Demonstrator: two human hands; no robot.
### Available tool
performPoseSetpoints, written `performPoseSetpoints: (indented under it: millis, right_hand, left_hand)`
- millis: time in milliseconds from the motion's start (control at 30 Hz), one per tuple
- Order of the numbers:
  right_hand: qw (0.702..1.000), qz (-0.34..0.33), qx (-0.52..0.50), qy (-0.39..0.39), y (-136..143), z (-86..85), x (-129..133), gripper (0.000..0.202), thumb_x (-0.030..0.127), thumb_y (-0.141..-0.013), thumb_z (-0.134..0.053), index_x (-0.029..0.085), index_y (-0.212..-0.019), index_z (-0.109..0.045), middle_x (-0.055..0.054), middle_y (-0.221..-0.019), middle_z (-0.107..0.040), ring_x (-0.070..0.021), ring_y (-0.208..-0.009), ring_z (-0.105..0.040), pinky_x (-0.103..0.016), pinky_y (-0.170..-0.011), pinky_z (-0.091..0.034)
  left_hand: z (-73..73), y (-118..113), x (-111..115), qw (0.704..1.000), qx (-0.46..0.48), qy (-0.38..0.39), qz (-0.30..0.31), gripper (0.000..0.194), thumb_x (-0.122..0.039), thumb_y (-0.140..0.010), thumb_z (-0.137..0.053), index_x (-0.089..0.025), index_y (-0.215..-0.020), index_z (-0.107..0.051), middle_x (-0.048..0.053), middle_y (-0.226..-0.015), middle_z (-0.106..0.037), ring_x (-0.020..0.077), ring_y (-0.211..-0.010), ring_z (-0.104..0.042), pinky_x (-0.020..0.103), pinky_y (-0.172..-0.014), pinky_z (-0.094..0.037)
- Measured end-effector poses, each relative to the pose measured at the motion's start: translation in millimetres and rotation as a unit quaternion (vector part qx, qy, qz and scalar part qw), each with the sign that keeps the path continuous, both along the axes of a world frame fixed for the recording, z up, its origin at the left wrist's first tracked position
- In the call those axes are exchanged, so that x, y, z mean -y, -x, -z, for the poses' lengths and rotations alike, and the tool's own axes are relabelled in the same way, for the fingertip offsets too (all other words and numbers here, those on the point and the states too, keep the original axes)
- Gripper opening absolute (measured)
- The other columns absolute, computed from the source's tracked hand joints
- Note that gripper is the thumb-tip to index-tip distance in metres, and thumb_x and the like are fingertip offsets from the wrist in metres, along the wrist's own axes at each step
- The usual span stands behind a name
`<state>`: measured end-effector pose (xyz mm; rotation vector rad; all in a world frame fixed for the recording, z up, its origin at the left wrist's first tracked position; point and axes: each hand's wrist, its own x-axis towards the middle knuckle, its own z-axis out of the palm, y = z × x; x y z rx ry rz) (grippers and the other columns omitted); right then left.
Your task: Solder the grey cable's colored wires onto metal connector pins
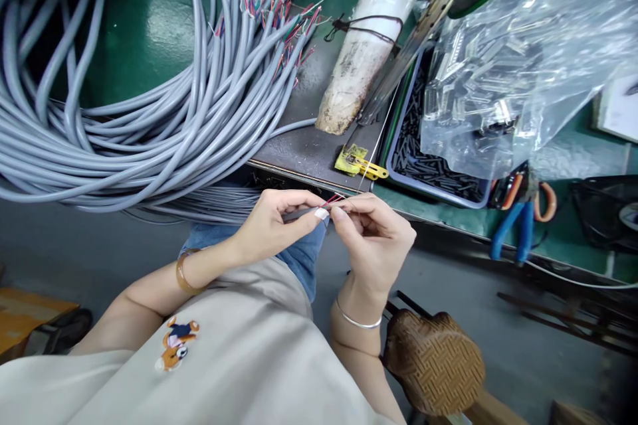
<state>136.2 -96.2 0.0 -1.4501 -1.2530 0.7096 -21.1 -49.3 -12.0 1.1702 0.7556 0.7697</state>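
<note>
Near the table's front edge, my left hand (279, 222) pinches the end of a grey cable, whose thin red and white wires (333, 200) stick out between my hands. Fingers of my right hand (373, 229) are pinched together on the same thin wires, its fingertips almost touching the left ones. A large bundle of grey cables (164, 139) lies at the left, with stripped, coloured wire ends at its upper right. Just beyond my hands, a yellow cutter (366, 166) rests at the edge of a dark board (309, 153).
A blue tray (438, 194) of small black pieces stands right of the cutter, partly under a clear bag (498, 73) of metal parts. Pliers (521, 226) overhang the table edge. A white wrapped cone (363, 60) lies behind the cutter. A brown stool (436, 362) stands lower right.
</note>
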Motion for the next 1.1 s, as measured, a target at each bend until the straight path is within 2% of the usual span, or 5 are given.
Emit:
performPoseSetpoints:
  millis: [167,433,633,867,1100]
  right_hand:
    - [0.999,0.028,-0.019,0.016,2.9,5.3,2.0,0.005,0.025,-0.085,-0.077,0.022,-0.081,-0.076,0.002,-0.071,-0.065,-0.0072,-0.053,-0.041,-0.025,-0.048,-0.029]
    - [0.992,0.023,-0.113,0.058,7.1,8.6,1.2,0.018,0.037,-0.084,-0.078,0.022,-0.076,-0.07,0.002,-0.068,-0.062,-0.0085,-0.054,-0.047,-0.023,-0.047,-0.035]
    - [0.999,0.04,-0.009,-0.018,14.8,4.7,5.1,0.013,0.03,-0.088,-0.077,0.024,-0.078,-0.072,0.002,-0.07,-0.064,-0.0091,-0.054,-0.046,-0.027,-0.048,-0.03]
    - [0.997,0.067,-0.04,0.019,5.8,4.5,8.5,0.031,0.044,-0.093,-0.071,0.022,-0.071,-0.072,0.004,-0.054,-0.057,-0.0093,-0.045,-0.048,-0.025,-0.044,-0.036]
    - [0.997,0.011,-0.042,0.059,5.4,-2.4,1.9,0.026,0.047,-0.092,-0.07,0.022,-0.089,-0.077,0.001,-0.065,-0.067,-0.0116,-0.055,-0.057,-0.024,-0.048,-0.041]
  left_hand:
    - [0.0,-5.9,9.3,0.997,-0.009,-0.055,-0.051,0.016,-0.028,-0.093,-0.064,-0.013,-0.095,-0.071,0.005,-0.085,-0.072,0.0107,-0.071,-0.061,0.02,-0.066,-0.05]
    - [6.5,-5.9,14.2,0.973,-0.014,-0.201,-0.116,0.007,-0.021,-0.093,-0.067,-0.017,-0.088,-0.068,-0.001,-0.073,-0.06,0.0064,-0.057,-0.043,0.019,-0.049,-0.031]
    - [-3.2,-3.2,10.9,0.992,0.022,-0.069,-0.104,0.016,-0.028,-0.092,-0.068,-0.017,-0.082,-0.063,-0.003,-0.069,-0.054,0.0076,-0.058,-0.044,0.02,-0.054,-0.036]
    - [-3.5,-1.3,-3.1,0.989,0.079,0.065,-0.105,0.026,-0.03,-0.078,-0.082,-0.016,-0.073,-0.06,-0.005,-0.062,-0.051,0.0043,-0.05,-0.035,0.018,-0.048,-0.033]
    - [-2.4,0.3,-4.0,0.991,0.056,0.05,-0.107,0.034,-0.04,-0.075,-0.085,-0.016,-0.072,-0.062,-0.004,-0.064,-0.055,0.0051,-0.052,-0.041,0.018,-0.049,-0.036]
